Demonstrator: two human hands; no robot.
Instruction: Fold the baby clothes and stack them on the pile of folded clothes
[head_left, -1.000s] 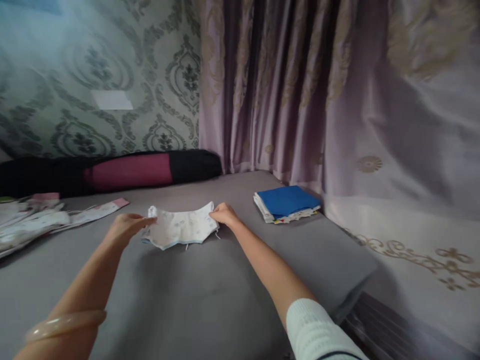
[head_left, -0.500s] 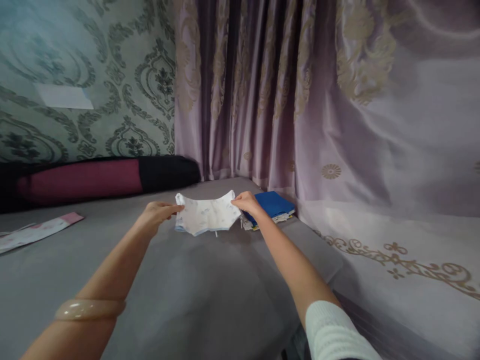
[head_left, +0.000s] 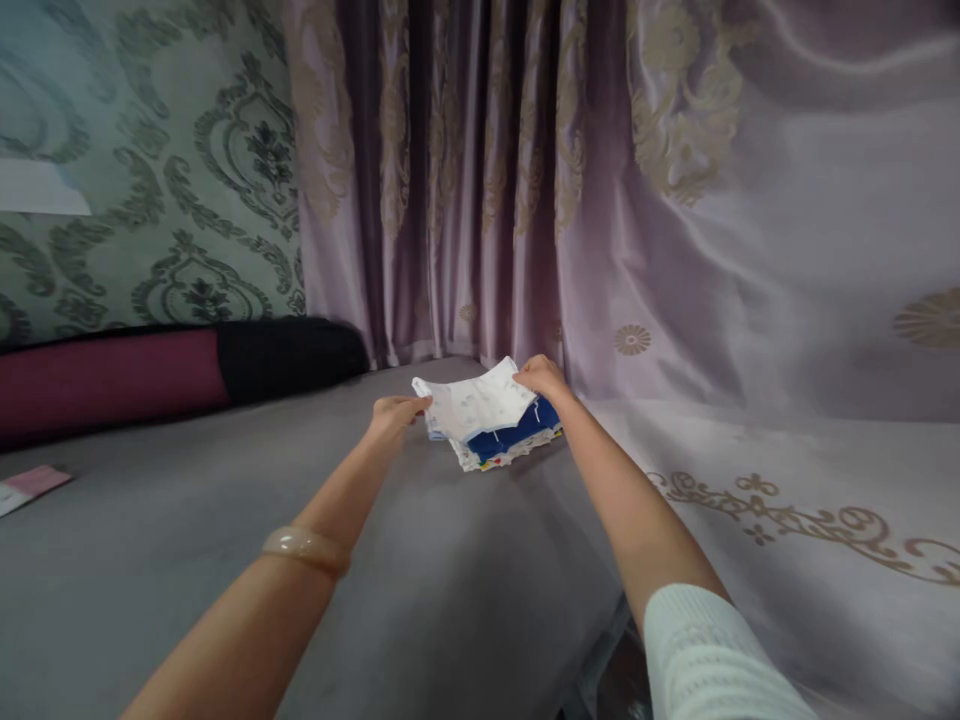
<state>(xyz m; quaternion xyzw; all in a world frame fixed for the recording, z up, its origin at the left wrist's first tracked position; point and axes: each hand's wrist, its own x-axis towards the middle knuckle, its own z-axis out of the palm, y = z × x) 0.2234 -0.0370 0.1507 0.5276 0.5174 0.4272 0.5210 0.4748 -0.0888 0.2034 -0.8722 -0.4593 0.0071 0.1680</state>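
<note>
A small folded white garment (head_left: pixel 480 405) with a faint print hangs between my two hands, just above a stack of folded clothes (head_left: pixel 510 445) whose top piece is blue. My left hand (head_left: pixel 396 413) pinches the garment's left end, a pale bangle on that wrist. My right hand (head_left: pixel 541 377) pinches its right end, over the far side of the stack. The stack lies on a grey bed surface (head_left: pixel 225 560) near the curtain corner.
A mauve patterned curtain (head_left: pixel 675 200) hangs close behind and drapes along the bed's right side. A long maroon and black bolster (head_left: pixel 172 370) lies against the patterned wall at left. The corner of a pink and white piece (head_left: pixel 26 487) shows at far left.
Both hands lifted the white garment off the grey surface and carried it right, until it hangs over the blue-topped stack. The view swung right with them.
</note>
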